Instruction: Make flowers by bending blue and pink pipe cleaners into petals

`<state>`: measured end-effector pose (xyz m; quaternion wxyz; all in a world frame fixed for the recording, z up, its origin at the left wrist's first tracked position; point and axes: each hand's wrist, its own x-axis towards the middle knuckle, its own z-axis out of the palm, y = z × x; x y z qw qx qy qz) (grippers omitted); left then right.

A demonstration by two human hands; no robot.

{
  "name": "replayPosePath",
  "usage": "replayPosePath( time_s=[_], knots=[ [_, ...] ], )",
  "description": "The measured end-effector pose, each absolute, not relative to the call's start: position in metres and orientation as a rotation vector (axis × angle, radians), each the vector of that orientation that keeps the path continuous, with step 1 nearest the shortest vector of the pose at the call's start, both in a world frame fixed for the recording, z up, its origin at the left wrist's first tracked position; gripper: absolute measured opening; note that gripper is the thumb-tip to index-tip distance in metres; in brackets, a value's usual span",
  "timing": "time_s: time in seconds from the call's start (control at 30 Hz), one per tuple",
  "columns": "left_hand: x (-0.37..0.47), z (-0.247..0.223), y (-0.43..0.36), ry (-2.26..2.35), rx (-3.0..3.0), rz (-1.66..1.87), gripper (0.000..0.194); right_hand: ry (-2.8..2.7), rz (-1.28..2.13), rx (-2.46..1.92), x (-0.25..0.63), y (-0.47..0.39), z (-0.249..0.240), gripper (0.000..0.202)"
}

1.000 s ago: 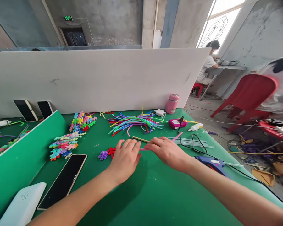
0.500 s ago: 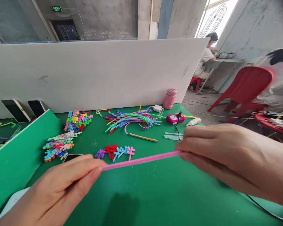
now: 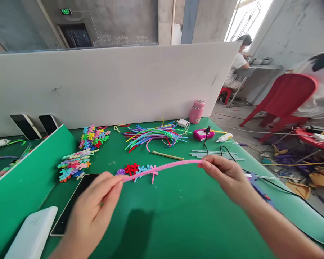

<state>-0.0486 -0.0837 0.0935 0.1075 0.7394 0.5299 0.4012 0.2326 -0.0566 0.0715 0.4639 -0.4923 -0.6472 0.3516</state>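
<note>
A pink pipe cleaner (image 3: 175, 164) stretches between my two hands above the green table, bowed slightly upward. Its left end is pinched between the thumb and fingers of my left hand (image 3: 97, 205). My right hand (image 3: 226, 176) pinches the other end. Behind the pipe cleaner, a row of small twisted flowers lies on the table: purple (image 3: 120, 172), red (image 3: 131, 169), blue (image 3: 142, 171) and pink (image 3: 154, 173). Further back sits a loose bundle of colourful pipe cleaners (image 3: 155, 135).
Piled flowers (image 3: 93, 138) lie left by a green divider (image 3: 29, 172), with a phone (image 3: 75, 205) and white power bank (image 3: 32, 232) nearby. Clear sticks (image 3: 218, 154), a glue gun (image 3: 259, 189) and its cable lie right. A pink bottle (image 3: 197, 112) stands behind; people sit beyond.
Both hands have drawn back from the camera view, and the right hand has turned so its thumb shows. The pipe cleaner, straight before, now arches. The view has shifted slightly.
</note>
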Motion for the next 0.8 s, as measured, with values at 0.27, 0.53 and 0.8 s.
replayPosePath(
  time_s=[0.27, 0.53, 0.8],
  knots=[
    [0.025, 0.065, -0.029, 1.161, 1.372, 1.197, 0.026, -1.126, 1.291, -0.978, 0.149, -0.032, 0.040, 0.026],
    [0.011, 0.066, -0.042, 1.109, 1.021, 0.915, 0.019, -1.451, 1.294, -1.095, 0.177, -0.033, 0.061, 0.028],
    [0.031, 0.018, -0.032, 1.083, 1.047, 1.055, 0.018, -1.223, 1.339, -1.024, 0.159, -0.033, 0.022, 0.028]
  ],
)
